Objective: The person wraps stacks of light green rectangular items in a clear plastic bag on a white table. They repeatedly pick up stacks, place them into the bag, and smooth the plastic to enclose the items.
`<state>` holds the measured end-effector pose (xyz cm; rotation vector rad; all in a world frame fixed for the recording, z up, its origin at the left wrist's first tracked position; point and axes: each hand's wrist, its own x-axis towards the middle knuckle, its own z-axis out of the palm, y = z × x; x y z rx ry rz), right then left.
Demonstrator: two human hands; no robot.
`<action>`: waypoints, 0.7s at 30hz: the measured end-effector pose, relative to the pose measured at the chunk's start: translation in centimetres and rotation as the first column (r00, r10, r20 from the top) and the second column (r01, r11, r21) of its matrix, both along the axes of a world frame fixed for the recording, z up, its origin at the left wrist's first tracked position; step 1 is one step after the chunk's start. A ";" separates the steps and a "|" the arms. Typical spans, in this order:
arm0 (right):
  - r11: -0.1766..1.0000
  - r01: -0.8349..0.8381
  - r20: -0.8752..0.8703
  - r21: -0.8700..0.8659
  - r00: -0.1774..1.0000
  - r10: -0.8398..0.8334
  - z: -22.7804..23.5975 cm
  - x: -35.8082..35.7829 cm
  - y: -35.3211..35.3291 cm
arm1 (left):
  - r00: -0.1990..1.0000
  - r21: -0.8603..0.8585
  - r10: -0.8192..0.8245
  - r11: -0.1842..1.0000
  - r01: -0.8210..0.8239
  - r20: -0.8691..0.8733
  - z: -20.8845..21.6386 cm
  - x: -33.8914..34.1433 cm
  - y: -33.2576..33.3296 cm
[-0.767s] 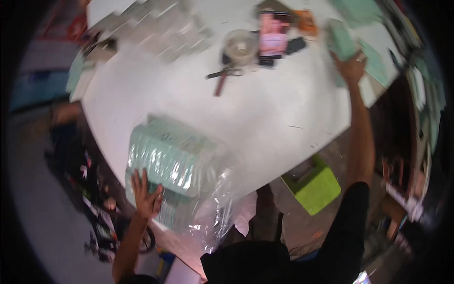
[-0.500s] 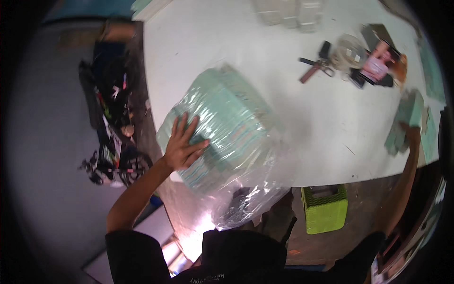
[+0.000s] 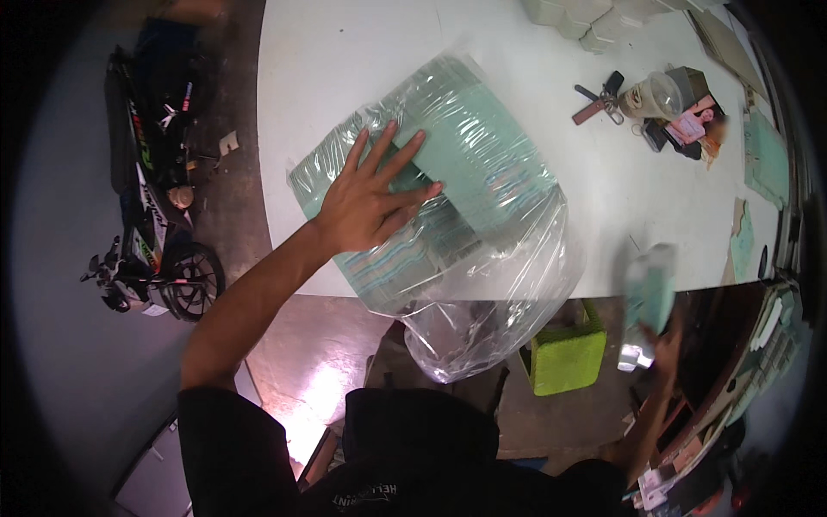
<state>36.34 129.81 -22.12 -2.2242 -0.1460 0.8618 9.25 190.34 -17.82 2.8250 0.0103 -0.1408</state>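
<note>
A clear plastic bag [image 3: 482, 332] lies on the white table, its loose mouth hanging over the near edge. Inside it are several pale green stacks [image 3: 478, 129], apparently of flat card pieces. My left hand [image 3: 366, 202] rests on the bag's left part, fingers spread. Beyond the table's near edge at the right, my right hand [image 3: 662, 349] grips a pale green bundle [image 3: 650, 293]. Motion smears this bundle, so its exact kind is unclear. A pale shiny part shows at its lower end.
The white table [image 3: 345, 52] carries keys [image 3: 603, 102], a clear plastic cup [image 3: 659, 95] and a phone-like item [image 3: 689, 125] at far right. Whitish blocks [image 3: 586, 17] stand at the back. A lime-green stool [image 3: 567, 358] is under the near edge; a motorbike [image 3: 159, 233] stands left.
My right hand has come left and nearer from the table's right side, bringing the pale green bundle past the edge. My left hand stays spread on the bag. The whole view has shifted.
</note>
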 end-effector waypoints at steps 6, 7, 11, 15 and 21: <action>0.770 -0.638 0.003 0.021 0.770 0.638 6.0 -13.2 12.9 | 0.996 -0.003 -0.033 0.999 0.033 0.084 -0.9 0.0 0.1; 0.716 -0.698 0.009 0.007 0.716 0.698 5.7 -13.1 14.9 | 0.995 0.002 -0.036 0.999 0.036 0.090 -1.0 -0.1 0.0; 0.574 -0.818 0.285 -0.046 0.540 0.792 4.7 -10.5 22.4 | 0.989 0.028 -0.032 0.999 0.028 0.143 -1.7 -0.5 0.1; 0.775 -0.631 0.413 -0.036 0.697 0.586 3.2 -12.9 23.7 | 0.983 0.035 -0.037 0.999 0.031 0.180 -2.2 -0.7 0.3; 0.916 -0.401 0.385 0.020 0.849 0.363 0.4 -22.8 26.0 | 0.988 0.038 -0.029 0.999 0.024 0.148 -2.1 -0.7 0.1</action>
